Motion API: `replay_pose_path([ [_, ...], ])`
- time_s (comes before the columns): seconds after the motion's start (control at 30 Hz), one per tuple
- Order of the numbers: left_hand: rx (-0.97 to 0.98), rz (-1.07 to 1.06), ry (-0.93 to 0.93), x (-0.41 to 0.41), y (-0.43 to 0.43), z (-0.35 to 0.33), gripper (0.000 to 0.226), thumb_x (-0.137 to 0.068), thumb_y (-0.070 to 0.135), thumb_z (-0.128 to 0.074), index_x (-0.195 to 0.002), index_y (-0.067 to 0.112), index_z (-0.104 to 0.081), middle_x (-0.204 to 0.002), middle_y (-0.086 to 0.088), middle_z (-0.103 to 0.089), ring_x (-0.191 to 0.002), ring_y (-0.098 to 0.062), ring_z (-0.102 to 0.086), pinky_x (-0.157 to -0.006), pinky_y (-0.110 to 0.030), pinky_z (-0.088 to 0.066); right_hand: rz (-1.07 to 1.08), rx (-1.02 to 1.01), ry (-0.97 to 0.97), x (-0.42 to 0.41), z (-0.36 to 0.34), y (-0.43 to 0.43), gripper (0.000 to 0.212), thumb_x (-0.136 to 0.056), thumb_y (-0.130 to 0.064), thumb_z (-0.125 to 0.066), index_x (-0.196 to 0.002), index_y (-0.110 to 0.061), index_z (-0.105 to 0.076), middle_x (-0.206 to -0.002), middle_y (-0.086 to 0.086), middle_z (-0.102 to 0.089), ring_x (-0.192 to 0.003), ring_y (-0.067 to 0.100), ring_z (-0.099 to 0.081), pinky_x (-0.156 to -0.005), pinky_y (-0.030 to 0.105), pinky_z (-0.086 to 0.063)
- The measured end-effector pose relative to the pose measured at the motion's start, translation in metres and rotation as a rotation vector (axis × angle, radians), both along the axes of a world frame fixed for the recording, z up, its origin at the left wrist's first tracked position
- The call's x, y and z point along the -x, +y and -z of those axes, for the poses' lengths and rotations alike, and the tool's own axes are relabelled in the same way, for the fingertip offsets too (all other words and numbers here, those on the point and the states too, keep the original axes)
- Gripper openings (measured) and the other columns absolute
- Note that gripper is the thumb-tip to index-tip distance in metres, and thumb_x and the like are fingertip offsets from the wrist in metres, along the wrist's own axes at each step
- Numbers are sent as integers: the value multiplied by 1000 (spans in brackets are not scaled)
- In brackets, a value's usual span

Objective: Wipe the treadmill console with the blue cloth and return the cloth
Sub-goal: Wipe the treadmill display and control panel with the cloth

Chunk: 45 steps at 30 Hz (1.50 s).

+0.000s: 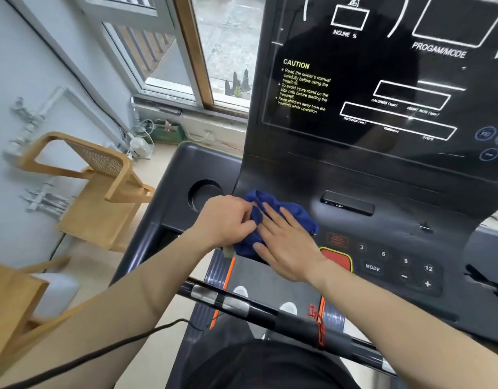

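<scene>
The blue cloth (291,213) lies bunched on the lower left part of the black treadmill console (382,209), just right of the round cup holder (204,193). My left hand (226,219) pinches the cloth's left edge with closed fingers. My right hand (288,244) rests flat on top of the cloth, fingers spread and pointing up-left. The console's dark display panel (382,80) rises behind the hands, with white outlines and yellow caution text.
Number and MODE buttons (396,265) and a red stop key (337,259) sit right of my right hand. A handlebar (242,304) crosses below my arms. A wooden chair (101,192) stands to the left, a window (186,51) behind it.
</scene>
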<state>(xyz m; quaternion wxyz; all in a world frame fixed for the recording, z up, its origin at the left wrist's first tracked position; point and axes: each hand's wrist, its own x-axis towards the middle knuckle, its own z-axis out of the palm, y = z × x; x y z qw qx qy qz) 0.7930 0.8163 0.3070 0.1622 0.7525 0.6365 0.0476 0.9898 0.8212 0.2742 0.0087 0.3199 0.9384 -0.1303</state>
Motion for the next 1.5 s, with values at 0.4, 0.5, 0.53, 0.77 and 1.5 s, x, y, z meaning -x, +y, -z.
replay_pose_path([
  [0.4,-145,-125,-23,-35,2,10,12,-81,29,-54,-80,17,-50,-86,-5,-64,-85,-28,-61,-66,-36,-44,172,-45,-31,-7,0,8,67,-101,-50,-26,-157,-13,-23,-166,4,-13,-154,20,-5,-124,42,-5],
  [0.5,-89,-74,-36,-22,-22,9,17,-73,34,-51,-66,23,-40,-67,-4,-62,-68,-32,-61,-58,-34,-41,134,-53,-27,-7,4,-30,66,-101,-48,-32,-155,-11,-31,-164,8,-21,-153,24,-16,-121,42,-9],
  [0.53,-78,-74,-37,-18,-27,9,18,-73,34,-49,-64,23,-39,-65,-4,-61,-65,-32,-60,-57,-33,-40,105,-47,-31,-6,6,-32,65,-101,-48,-32,-155,-11,-31,-164,8,-21,-153,23,-16,-121,42,-10],
  [0.77,-127,-212,-35,-45,7,13,23,-86,30,-45,-93,10,-55,-98,-10,-62,-91,-31,-58,-72,-39,-42,173,-18,-81,-9,-3,27,66,-102,-50,-21,-158,-15,-20,-167,1,-11,-154,17,-3,-124,41,-6],
  [1.5,4,233,-52,-218,10,-2,23,-92,26,-50,-110,13,-58,-112,-9,-61,-100,-33,-60,-78,-41,-48,661,59,-207,-167,-1,-43,83,-94,-59,-24,-148,3,-37,-162,21,-18,-152,37,-12,-119,52,-27],
])
